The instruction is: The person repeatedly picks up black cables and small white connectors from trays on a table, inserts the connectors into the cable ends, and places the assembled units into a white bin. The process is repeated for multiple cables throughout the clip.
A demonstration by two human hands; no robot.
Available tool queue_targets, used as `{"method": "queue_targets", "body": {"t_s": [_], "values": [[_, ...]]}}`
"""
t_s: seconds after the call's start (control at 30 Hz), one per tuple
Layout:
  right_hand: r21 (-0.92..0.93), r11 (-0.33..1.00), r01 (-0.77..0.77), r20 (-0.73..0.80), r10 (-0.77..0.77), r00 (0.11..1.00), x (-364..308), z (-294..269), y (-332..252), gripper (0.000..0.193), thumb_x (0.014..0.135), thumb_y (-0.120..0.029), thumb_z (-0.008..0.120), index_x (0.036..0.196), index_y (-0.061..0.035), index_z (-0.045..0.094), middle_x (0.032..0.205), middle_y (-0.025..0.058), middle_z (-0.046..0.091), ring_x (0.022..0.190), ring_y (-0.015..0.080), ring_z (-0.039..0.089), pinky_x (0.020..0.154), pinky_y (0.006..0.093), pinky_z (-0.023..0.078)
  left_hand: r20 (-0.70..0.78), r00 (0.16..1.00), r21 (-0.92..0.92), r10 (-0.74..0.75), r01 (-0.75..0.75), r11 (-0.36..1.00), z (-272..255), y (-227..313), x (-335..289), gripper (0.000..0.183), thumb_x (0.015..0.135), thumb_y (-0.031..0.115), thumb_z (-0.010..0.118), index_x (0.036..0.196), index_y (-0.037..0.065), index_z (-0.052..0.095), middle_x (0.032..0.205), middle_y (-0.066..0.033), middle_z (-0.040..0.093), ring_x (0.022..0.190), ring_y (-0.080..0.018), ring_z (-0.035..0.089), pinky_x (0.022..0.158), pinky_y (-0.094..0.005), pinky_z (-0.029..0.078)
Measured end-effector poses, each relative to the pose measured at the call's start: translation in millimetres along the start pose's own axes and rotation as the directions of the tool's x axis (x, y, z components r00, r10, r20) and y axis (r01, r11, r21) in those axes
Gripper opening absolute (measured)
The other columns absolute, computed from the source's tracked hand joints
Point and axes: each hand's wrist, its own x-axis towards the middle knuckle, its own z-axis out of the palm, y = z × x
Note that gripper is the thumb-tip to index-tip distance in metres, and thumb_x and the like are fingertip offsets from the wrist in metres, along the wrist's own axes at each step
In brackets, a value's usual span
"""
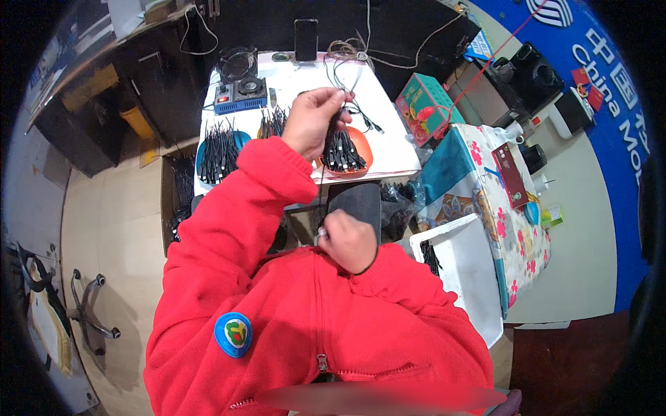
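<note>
My left hand (316, 119) is raised over the front of the white table, fingers pinched on a thin black cable (322, 184). The cable runs down to my right hand (350, 241), closed around its lower part close to my chest. Beside the left hand, black cables with plug ends (343, 154) lie bunched in an orange tray (362, 144). Another bunch of black cables (219, 156) fills a blue tray (241, 138) on the left. Between them are more cables (272, 121). My fingers hide the cable's ends.
A blue box with a dial (239, 104) and a coiled cable (237, 64) stand at the table's back left, near a phone (306, 39). Right of the table are a green carton (424, 104), a white bin (458, 256) and a flower-patterned table (489, 180). A dark stool (355, 201) is ahead.
</note>
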Motion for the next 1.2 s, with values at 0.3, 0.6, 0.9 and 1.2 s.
{"method": "queue_targets", "body": {"t_s": [0.3, 0.6, 0.9, 1.2], "values": [[0.629, 0.735, -0.254, 0.248, 0.120, 0.961, 16, 6, 37, 0.022, 0.091, -0.014, 0.056, 0.109, -0.0019, 0.057, 0.090, 0.0084, 0.063, 0.074, 0.0184, 0.061, 0.067, 0.0322, 0.050, 0.278, 0.921, 0.158, 0.274, -0.325, 0.932, -15, 37, -110, 0.015, 0.095, 0.005, 0.049, 0.091, -0.004, 0.059, 0.092, -0.0099, 0.066, 0.057, -0.0024, 0.040, 0.051, -0.0174, 0.032], [0.961, -0.031, -0.276, 0.277, 0.098, 0.956, 84, -71, 11, 0.021, 0.092, -0.011, 0.060, 0.108, 0.0022, 0.059, 0.091, 0.0067, 0.064, 0.078, 0.0100, 0.060, 0.069, 0.0223, 0.049, 0.417, 0.909, 0.165, 0.018, -0.095, 0.982, -33, 15, -168, 0.019, 0.096, 0.013, 0.053, 0.089, -0.002, 0.061, 0.096, -0.0136, 0.066, 0.060, -0.0041, 0.043, 0.055, -0.0180, 0.037], [0.831, 0.551, 0.078, -0.113, 0.030, 0.993, 80, -71, -1, 0.013, 0.083, 0.000, 0.066, 0.095, 0.0018, 0.064, 0.088, 0.0055, 0.062, 0.081, 0.0106, 0.059, 0.071, 0.0226, 0.047, 0.090, 0.995, 0.011, -0.051, 0.050, 0.999, -16, 16, -148, 0.021, 0.098, 0.017, 0.048, 0.103, 0.000, 0.059, 0.089, -0.0128, 0.066, 0.064, -0.0135, 0.059, 0.056, -0.0239, 0.047], [0.907, 0.420, 0.028, -0.092, 0.133, 0.987, 73, -69, -4, 0.015, 0.083, 0.004, 0.065, 0.098, 0.0021, 0.062, 0.093, 0.0063, 0.060, 0.084, 0.0114, 0.059, 0.072, 0.0224, 0.048, 0.065, 0.988, 0.074, 0.141, -0.146, 0.986, -4, 7, -150, 0.016, 0.094, 0.008, 0.055, 0.101, -0.004, 0.063, 0.077, -0.0071, 0.065, 0.056, -0.0038, 0.044, 0.050, -0.0166, 0.034]]}}
